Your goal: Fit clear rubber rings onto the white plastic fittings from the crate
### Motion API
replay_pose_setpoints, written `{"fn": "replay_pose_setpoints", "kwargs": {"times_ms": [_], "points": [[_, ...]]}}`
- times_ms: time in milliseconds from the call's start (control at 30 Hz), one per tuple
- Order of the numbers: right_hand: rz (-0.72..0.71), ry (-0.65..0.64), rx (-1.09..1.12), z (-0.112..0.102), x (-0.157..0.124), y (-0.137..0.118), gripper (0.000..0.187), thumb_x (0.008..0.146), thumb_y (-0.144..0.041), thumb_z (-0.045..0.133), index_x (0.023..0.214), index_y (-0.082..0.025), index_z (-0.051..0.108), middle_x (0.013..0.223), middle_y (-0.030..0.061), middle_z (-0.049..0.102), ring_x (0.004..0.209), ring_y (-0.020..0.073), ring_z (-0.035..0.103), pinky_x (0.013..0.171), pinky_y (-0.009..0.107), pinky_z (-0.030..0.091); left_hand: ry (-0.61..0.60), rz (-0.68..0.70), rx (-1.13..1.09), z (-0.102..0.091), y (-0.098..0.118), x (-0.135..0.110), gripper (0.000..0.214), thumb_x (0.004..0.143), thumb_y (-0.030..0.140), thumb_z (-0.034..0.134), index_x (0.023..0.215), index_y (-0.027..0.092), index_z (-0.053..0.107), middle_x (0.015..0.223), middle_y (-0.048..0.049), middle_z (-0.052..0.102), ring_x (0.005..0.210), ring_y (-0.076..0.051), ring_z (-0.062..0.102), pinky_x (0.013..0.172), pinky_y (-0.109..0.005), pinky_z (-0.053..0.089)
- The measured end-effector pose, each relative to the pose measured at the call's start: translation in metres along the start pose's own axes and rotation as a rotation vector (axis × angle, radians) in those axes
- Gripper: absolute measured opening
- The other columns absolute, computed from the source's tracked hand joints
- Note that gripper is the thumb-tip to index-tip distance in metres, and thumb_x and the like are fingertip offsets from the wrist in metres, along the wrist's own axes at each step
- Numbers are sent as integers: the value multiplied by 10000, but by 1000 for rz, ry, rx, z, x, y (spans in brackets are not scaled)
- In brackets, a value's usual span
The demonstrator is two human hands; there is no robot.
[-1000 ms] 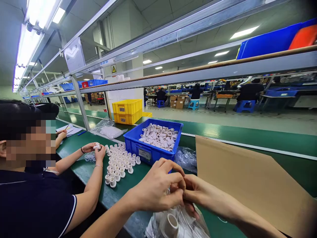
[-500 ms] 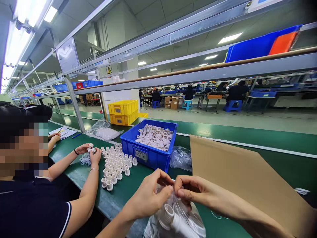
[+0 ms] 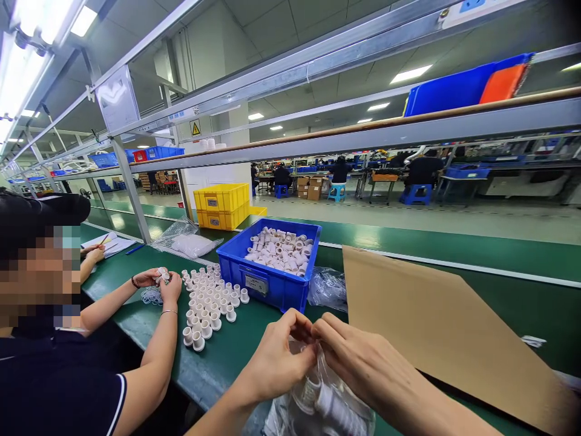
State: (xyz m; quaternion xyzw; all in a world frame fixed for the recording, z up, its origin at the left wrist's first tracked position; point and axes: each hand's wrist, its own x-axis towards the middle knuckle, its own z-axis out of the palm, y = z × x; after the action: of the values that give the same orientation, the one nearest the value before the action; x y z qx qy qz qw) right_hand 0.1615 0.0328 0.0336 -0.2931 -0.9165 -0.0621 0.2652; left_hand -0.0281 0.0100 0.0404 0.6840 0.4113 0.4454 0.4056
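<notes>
Head view: left hand (image 3: 281, 354) and right hand (image 3: 361, 354) meet at a clear bag (image 3: 320, 418)

Fingers of both pinch the bag's gathered top; below them, by the near edge of the desk (image 3: 240, 342), white fittings (image 3: 333, 404) show through the plastic. Beyond stands a blue bin (image 3: 290, 294), with a cardboard sheet (image 3: 422, 321) to its right

Glossy clear plastic bag (image 3: 324, 399), smooth plastic bin (image 3: 285, 295), matt cardboard (image 3: 408, 312).

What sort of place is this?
Probably a factory assembly floor: a long green workbench, a blue bin of white tubular parts, and people on stools at benches in the background.
</notes>
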Motion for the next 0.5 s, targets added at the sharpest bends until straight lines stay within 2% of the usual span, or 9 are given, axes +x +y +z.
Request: {"fn": "replay_pose_setpoints", "kwargs": {"times_ms": [67, 167, 300, 500], "points": [[-38, 75, -160, 7, -1, -2, 218, 972, -66, 312, 949, -245, 432, 784, -25, 501, 496, 137, 487, 443, 265, 280, -23, -6, -6, -2, -2, 1, 178, 876, 183, 613, 1036, 147, 683, 932, -38, 700, 852, -150, 615, 786, -247, 471], [-34, 143, -278, 11, -3, -3, 236, 1039, -112, 277, 908, -249, 417, 752, -40, 457, 467, 134, 461, 445, 279, 281, -96, -25, -27, -7, -4, 2, 258, 930, 231, 573, 1122, 173, 735, 1017, -54, 741, 926, -173, 641, 839, -266, 476], [-50, 245, -323, 11, -7, -3, 266, 1090, -176, 289, 866, -249, 412, 715, -50, 443, 467, 129, 469, 460, 293, 278, -100, -47, -7, -15, -4, 5, 252, 928, 233, 573, 1068, 185, 777, 1048, -50, 773, 964, -189, 666, 856, -271, 480], [-60, 253, -249, 0, -6, -7, 299, 1121, -203, 268, 865, -240, 418, 704, -55, 477, 464, 102, 500, 467, 262, 323, -62, -24, 67, -14, -5, 8, 136, 862, 205, 648, 906, 166, 771, 874, -21, 765, 804, -145, 648, 744, -227, 465]]}}
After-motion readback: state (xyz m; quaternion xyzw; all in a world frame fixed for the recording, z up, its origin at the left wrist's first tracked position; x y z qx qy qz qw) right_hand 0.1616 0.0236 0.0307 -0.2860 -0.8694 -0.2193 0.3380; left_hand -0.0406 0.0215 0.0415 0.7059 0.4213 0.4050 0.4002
